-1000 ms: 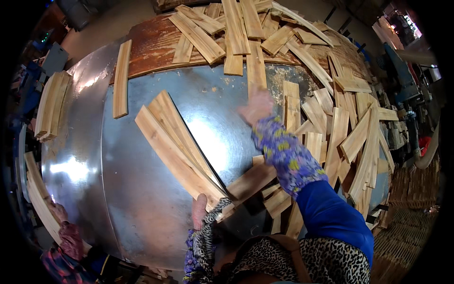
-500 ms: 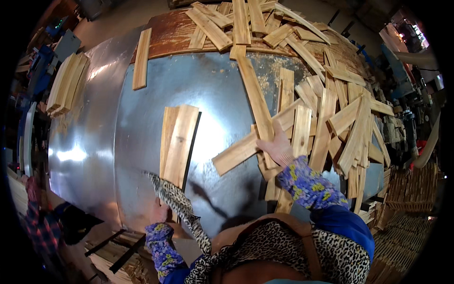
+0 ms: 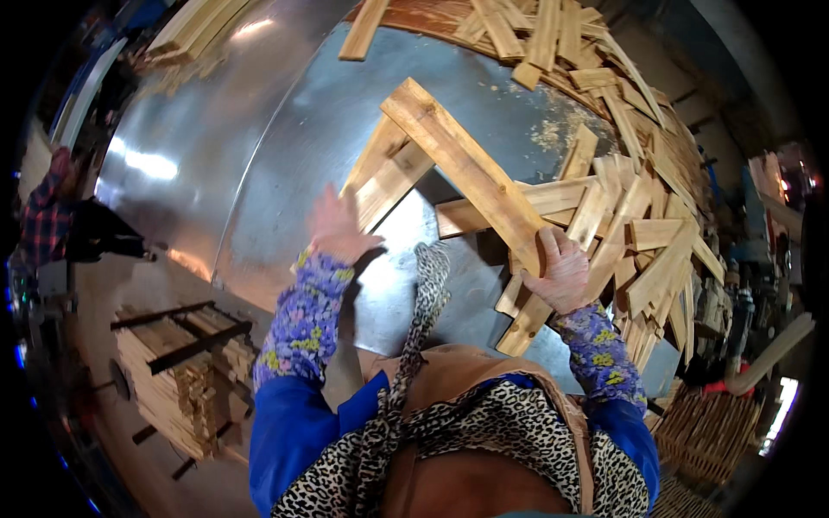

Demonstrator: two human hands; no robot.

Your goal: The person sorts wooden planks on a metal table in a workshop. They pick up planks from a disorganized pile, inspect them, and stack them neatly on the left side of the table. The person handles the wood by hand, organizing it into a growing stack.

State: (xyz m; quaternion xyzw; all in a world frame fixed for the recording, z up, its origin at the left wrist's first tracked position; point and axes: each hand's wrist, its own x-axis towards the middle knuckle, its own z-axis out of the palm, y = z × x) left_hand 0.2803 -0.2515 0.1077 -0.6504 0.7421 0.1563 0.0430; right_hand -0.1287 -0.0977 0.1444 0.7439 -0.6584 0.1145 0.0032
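Observation:
My right hand (image 3: 561,271) is closed on the near end of a long wooden board (image 3: 471,168). This board slants up to the left, and its far end overlaps two boards (image 3: 390,186) lying side by side on the metal tabletop (image 3: 285,203). Beside the near left edge of that pair is my left hand (image 3: 337,226), its fingers spread and slightly blurred. It holds nothing; whether its fingertips touch the wood I cannot tell. Another board (image 3: 462,218) lies partly beneath the held one.
A jumbled heap of boards (image 3: 639,220) covers the table's right side, with more loose boards (image 3: 544,39) at the far edge. Stacked boards (image 3: 194,30) stand far left. Below left is a rack of wood (image 3: 173,380). Another person (image 3: 56,207) is at the left.
The view has turned and shifted. My right hand has swung the long board leftward, its far end now over the pair. My left hand has come up from the table's near edge, fingers now spread.

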